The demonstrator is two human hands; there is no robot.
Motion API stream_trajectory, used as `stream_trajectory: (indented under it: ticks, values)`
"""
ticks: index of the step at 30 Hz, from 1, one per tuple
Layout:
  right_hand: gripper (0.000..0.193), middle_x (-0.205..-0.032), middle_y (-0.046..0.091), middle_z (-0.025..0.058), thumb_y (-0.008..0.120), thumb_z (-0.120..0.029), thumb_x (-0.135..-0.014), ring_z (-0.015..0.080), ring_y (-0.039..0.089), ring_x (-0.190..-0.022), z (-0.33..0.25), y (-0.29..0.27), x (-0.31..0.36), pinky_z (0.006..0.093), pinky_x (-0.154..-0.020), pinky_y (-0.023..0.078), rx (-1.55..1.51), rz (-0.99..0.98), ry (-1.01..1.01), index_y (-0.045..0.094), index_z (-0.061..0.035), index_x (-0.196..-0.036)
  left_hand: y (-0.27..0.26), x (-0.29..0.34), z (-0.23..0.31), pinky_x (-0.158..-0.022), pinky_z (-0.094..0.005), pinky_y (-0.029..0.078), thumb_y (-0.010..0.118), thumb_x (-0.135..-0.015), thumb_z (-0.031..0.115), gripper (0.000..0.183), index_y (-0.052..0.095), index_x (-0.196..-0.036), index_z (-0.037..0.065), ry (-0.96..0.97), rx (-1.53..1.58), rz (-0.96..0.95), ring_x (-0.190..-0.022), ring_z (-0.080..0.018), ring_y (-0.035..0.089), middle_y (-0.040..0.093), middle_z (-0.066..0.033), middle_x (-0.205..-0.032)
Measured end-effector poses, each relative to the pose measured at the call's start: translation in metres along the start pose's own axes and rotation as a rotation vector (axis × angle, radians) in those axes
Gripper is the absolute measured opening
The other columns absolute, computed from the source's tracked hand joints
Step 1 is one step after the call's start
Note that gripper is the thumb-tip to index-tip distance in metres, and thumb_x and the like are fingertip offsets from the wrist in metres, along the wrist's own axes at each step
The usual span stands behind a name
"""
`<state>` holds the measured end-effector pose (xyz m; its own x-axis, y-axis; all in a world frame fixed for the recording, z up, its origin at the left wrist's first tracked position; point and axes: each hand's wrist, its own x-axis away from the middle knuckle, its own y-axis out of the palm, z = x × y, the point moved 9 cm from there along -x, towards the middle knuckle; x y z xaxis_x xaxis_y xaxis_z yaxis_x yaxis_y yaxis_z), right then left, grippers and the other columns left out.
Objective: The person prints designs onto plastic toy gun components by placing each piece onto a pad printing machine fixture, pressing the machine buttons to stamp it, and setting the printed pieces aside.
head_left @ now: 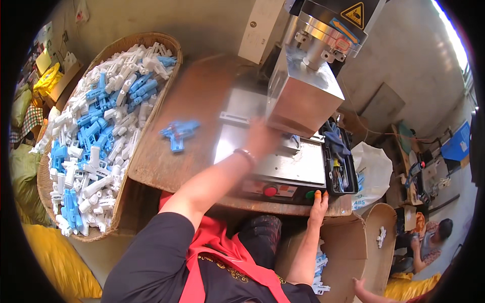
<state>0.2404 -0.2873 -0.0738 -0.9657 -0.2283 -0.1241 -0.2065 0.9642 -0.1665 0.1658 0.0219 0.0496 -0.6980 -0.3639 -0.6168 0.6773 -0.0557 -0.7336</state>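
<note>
Your left hand (260,136), blurred so I cannot tell its grip, reaches under the metal press head (303,96), while the light, stiff blue plastic part (179,134) at nine o'clock looks easiest grasped by its body, and your right hand (318,202) rests fingers-down on the green button (310,194).

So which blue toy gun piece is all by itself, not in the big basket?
The blue plastic gun piece lying alone on the brown wooden tabletop, between the wicker basket and the machine. All the others are heaped in the basket.
</note>
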Motion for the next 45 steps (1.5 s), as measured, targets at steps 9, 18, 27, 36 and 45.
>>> stream_trajectory:
  ticks: [9,18,27,36,45]
  values:
    - [0.069,-0.145,0.037,0.0167,0.066,-0.019,-0.088,0.025,0.032,-0.135,0.015,-0.017,-0.009,0.0328,-0.112,0.021,0.03,-0.194,-0.054,0.031,0.0058,-0.142,-0.072,0.122,-0.039,-0.103,-0.0552,0.031,0.066,-0.08,0.044,0.074,0.038,-0.142,0.015,0.194,0.068,-0.304,-0.133,-0.0415,0.031,0.033,-0.018,-0.146]
    - [0.066,-0.136,0.045,0.0105,0.066,-0.01,-0.085,0.0207,0.044,-0.122,0.028,-0.017,-0.012,0.0308,-0.104,0.032,0.019,-0.073,0.004,0.035,0.0028,-0.141,-0.125,0.124,-0.125,-0.094,-0.0431,0.041,0.068,-0.082,0.023,0.041,0.057,-0.118,0.007,0.067,0.436,-0.026,-0.111,-0.0348,0.053,0.058,-0.0167,-0.116]
    - [0.074,-0.147,0.032,0.0149,0.064,-0.009,-0.086,0.0239,0.034,-0.132,0.008,0.003,-0.001,0.0325,-0.109,0.025,-0.056,-0.149,0.033,0.022,0.0058,-0.145,-0.198,0.127,-0.451,-0.077,-0.045,0.049,0.052,-0.087,0.011,0.034,0.055,-0.121,0.012,-0.506,-0.458,0.006,-0.096,-0.0362,0.057,0.058,-0.0182,-0.106]
    - [0.049,-0.141,0.042,0.0185,0.05,-0.001,-0.091,0.0277,0.04,-0.131,-0.057,-0.002,0.026,0.0368,-0.11,0.028,0.264,0.151,-0.461,0.037,0.006,-0.138,-0.311,0.192,-0.337,-0.067,-0.0331,0.051,0.057,-0.089,0.016,0.023,0.06,-0.108,0.003,-0.657,0.051,0.272,-0.073,-0.0226,0.065,0.065,-0.0144,-0.083]
    - [0.033,-0.122,0.054,0.0159,0.05,-0.011,-0.094,0.0312,0.047,-0.119,-0.112,0.141,-0.064,0.0363,-0.102,0.034,0.351,-0.27,-0.702,0.053,-0.0017,-0.126,-0.145,0.076,-0.149,-0.061,-0.0217,0.046,0.058,-0.089,0.01,0.02,0.063,-0.108,0.004,-0.403,1.045,-0.559,-0.069,-0.0068,0.058,0.062,-0.001,-0.084]
